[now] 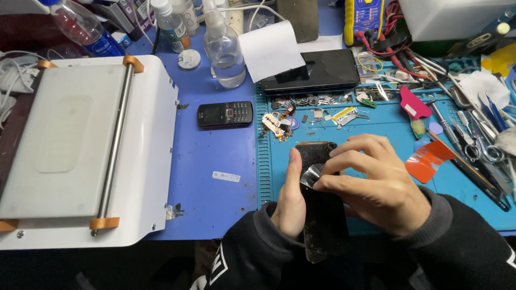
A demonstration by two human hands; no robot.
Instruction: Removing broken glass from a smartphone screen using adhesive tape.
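Item: cracked phone panel [322, 215], over the table's [215, 177] near edge. My left hand [290, 198] clasps its side; my right hand [376, 188] pinches the film [312, 174]. Best peeled slowly, low angle.

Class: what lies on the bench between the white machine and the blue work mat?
In the head view, a black keypad phone and a small white label lie between the white machine and blue work mat.
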